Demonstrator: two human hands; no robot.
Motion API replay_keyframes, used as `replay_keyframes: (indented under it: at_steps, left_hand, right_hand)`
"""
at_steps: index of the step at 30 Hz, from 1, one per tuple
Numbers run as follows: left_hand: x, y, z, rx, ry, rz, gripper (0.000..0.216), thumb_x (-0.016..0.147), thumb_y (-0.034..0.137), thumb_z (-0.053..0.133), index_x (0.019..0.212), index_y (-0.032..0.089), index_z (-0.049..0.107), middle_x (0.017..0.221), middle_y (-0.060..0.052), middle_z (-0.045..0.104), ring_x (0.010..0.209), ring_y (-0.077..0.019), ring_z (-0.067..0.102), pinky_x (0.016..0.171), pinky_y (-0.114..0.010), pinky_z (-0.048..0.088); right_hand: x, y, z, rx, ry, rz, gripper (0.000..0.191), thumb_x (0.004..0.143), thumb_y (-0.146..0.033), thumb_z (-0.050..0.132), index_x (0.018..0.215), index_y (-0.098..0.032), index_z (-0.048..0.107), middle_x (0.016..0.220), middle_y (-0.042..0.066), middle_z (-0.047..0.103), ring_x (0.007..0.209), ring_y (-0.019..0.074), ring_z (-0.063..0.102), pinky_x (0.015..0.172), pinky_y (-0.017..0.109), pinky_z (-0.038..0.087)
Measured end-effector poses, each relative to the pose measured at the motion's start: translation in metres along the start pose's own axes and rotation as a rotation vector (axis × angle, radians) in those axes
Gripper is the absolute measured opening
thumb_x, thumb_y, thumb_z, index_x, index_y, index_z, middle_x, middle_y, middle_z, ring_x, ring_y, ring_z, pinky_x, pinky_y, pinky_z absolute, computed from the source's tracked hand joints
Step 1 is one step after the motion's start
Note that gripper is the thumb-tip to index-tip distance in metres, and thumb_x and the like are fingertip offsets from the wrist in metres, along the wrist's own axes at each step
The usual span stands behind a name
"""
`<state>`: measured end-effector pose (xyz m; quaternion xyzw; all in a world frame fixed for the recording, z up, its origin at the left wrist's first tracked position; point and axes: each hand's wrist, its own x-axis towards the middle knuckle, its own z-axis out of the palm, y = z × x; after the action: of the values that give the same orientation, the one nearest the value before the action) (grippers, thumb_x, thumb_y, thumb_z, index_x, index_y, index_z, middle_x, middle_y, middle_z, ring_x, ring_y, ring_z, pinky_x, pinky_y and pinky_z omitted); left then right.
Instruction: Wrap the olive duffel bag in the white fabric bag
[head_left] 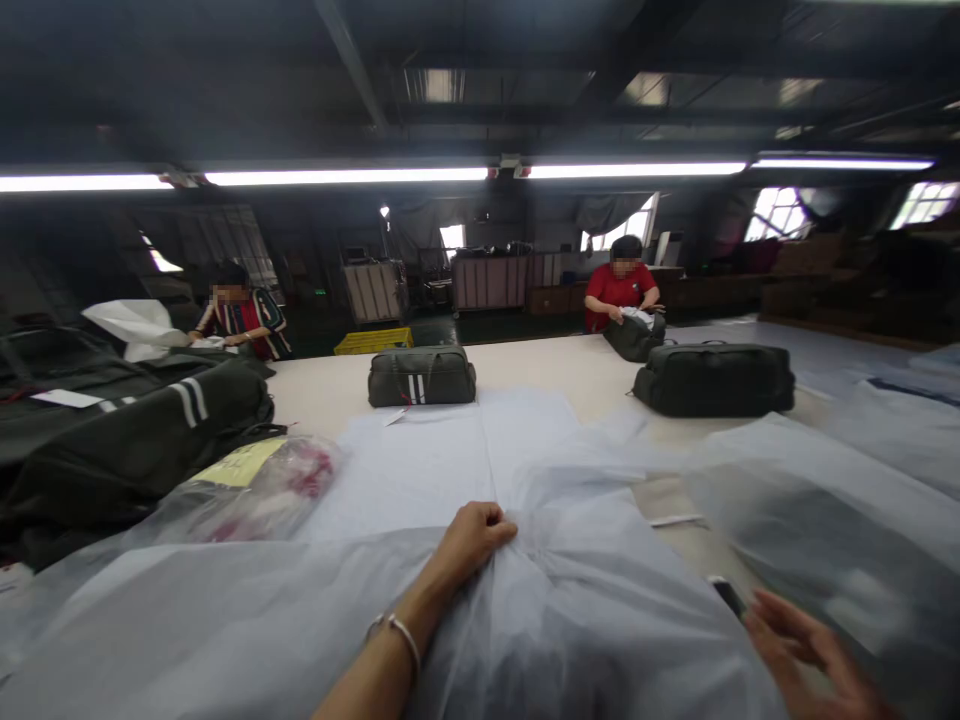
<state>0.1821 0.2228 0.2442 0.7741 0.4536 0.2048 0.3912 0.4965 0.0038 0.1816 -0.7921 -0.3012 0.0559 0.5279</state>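
Note:
My left hand [474, 535], with a bangle at the wrist, pinches a gathered fold of translucent white plastic sheeting [615, 600]. The sheeting spreads over the near side of the table, creased around my fingers. Low on the right, my right hand [806, 645] has its fingertips closed at the end of a small dark object with a whitish tip [727, 597]. Blur hides what kind of thing it is. Beyond my left hand, thin white sheets [420, 470] lie flat on the table.
A dark green duffel bag with white stripes [421, 376] and another dark bag [716, 380] stand across the table [532, 362]. Dark bags [150, 430] and a clear plastic package [277, 480] lie left. Two people [240, 320] [622, 290] handle items opposite.

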Motion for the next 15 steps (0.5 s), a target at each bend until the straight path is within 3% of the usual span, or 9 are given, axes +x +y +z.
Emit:
replay_keyframes:
  at_steps: [2,4,6,9,12,15]
  left_hand:
    - [0.002,-0.003,-0.001,-0.059,-0.022,-0.032,0.019,0.070,0.036,0.054,0.060,0.020,0.050,0.055,0.007,0.041,0.054,-0.0113,0.039,0.050,-0.025,0.028]
    - [0.003,-0.004,-0.002,-0.085,-0.021,-0.046,0.019,0.070,0.036,0.055,0.062,0.020,0.050,0.055,0.007,0.042,0.054,-0.0109,0.038,0.049,-0.025,0.029]
    - [0.003,-0.003,-0.001,-0.080,0.004,-0.040,0.018,0.071,0.036,0.054,0.064,0.019,0.052,0.057,0.007,0.045,0.056,-0.0109,0.041,0.051,-0.024,0.032]
    - [0.002,0.002,0.001,-0.015,0.050,-0.014,0.016,0.073,0.033,0.054,0.069,0.018,0.057,0.064,0.004,0.055,0.063,-0.0125,0.050,0.058,-0.024,0.038]
    - [-0.001,0.008,-0.003,0.106,0.104,0.003,0.023,0.082,0.033,0.047,0.077,0.018,0.064,0.074,-0.002,0.066,0.073,-0.0173,0.059,0.067,-0.027,0.043]
    - [-0.012,0.011,-0.023,0.255,0.122,0.035,0.032,0.086,0.041,0.045,0.077,0.019,0.067,0.082,-0.010,0.072,0.088,-0.0267,0.064,0.082,-0.039,0.044]
  right_hand:
    - [-0.013,-0.040,0.007,0.002,0.015,-0.332,0.046,0.069,-0.062,0.063,0.100,-0.029,0.070,0.107,0.009,0.071,0.099,0.0338,0.065,0.091,0.048,0.052]
    - [-0.033,-0.087,0.026,0.073,-0.188,-0.654,0.025,0.082,-0.047,0.061,0.097,-0.031,0.073,0.103,0.006,0.072,0.098,0.0286,0.067,0.092,0.041,0.053]
    - [-0.054,-0.129,0.055,0.097,-0.483,-0.844,0.021,0.090,-0.034,0.057,0.104,-0.032,0.072,0.103,0.004,0.073,0.101,0.0249,0.066,0.092,0.036,0.054]
    - [-0.076,-0.164,0.103,0.058,-0.748,-0.911,0.028,0.093,-0.029,0.053,0.116,-0.030,0.069,0.113,0.005,0.071,0.110,0.0254,0.063,0.099,0.040,0.051]
    - [-0.082,-0.163,0.134,0.006,-0.798,-0.868,0.035,0.093,-0.031,0.053,0.125,-0.026,0.064,0.125,0.008,0.066,0.118,0.0284,0.059,0.105,0.045,0.047]
    - [-0.079,-0.148,0.144,-0.028,-0.783,-0.837,0.046,0.094,-0.037,0.051,0.138,-0.023,0.053,0.139,0.009,0.056,0.130,0.0287,0.050,0.112,0.046,0.041]
